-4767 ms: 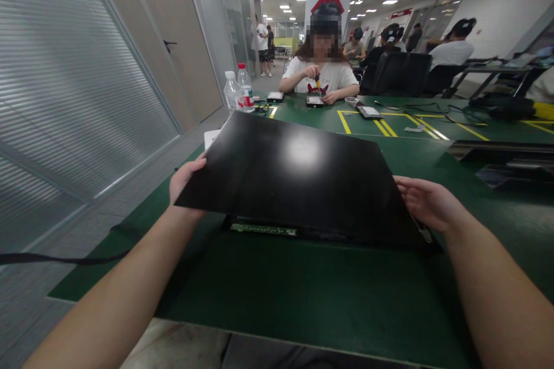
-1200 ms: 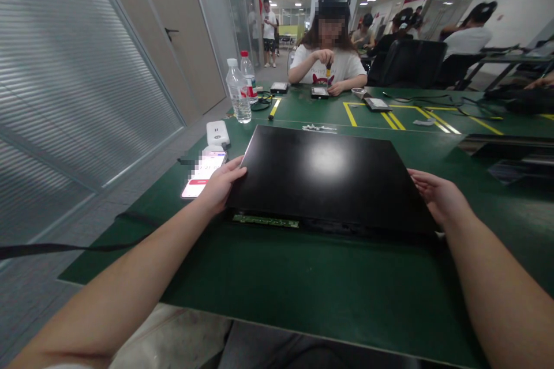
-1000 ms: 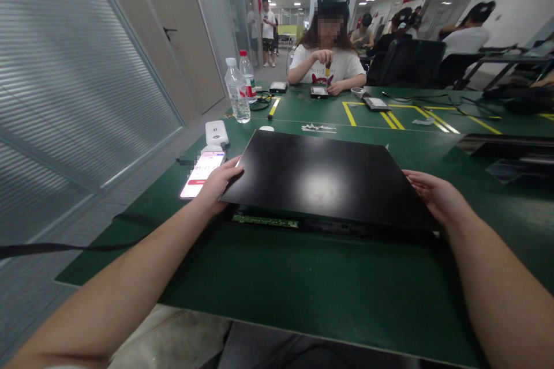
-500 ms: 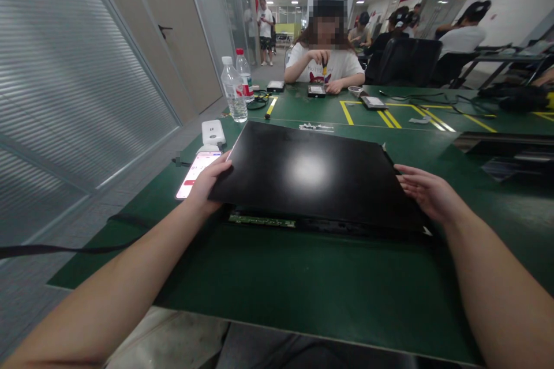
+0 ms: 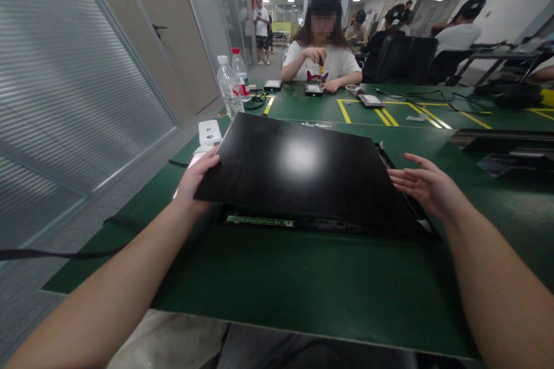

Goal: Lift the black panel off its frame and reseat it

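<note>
Glossy black rectangular panel (image 5: 294,167) lies at the centre of the view, tilted, its left side raised above a shallow black frame (image 5: 329,225) on the dark green table (image 5: 303,288). A narrow green circuit board (image 5: 259,221) shows along the frame's near edge, at the panel's 7 o'clock. At 9 o'clock, the left hand (image 5: 194,181) grips the panel's edge, thumb on top. At 3 o'clock, the right hand (image 5: 433,190) is open, fingers spread and fingertips at the panel's right edge; whether they bear any weight, I cannot tell.

A phone with a pale screen (image 5: 198,157) is partly hidden behind the left hand, near a rounded white plastic device (image 5: 209,132) at 10 o'clock. Two clear plastic bottles, one white-capped (image 5: 229,89) and one red-capped (image 5: 241,75), stand at 11 o'clock. At 12 o'clock, a person in a white T-shirt (image 5: 341,63) holds a yellow-and-black screwdriver (image 5: 321,68) over a small black-and-silver drive (image 5: 314,90).
</note>
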`<move>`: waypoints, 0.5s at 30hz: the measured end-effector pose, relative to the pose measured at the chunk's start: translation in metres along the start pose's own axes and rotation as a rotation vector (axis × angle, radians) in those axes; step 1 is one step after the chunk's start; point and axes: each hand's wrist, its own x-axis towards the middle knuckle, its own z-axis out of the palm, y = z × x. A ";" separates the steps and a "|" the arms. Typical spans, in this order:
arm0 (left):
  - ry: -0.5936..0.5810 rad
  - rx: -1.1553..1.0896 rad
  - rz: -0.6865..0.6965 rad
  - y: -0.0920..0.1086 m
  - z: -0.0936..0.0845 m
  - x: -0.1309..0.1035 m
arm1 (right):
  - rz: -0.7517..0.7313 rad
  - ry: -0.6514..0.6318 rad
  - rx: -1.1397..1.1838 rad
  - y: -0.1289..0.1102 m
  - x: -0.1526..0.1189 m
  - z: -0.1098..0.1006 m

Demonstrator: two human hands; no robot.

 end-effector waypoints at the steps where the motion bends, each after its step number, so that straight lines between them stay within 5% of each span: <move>1: -0.001 0.008 -0.001 -0.002 0.000 0.000 | -0.003 0.016 -0.012 0.001 0.001 -0.001; 15: 0.041 0.088 -0.059 -0.009 -0.001 0.001 | -0.043 0.055 -0.154 0.004 0.009 -0.007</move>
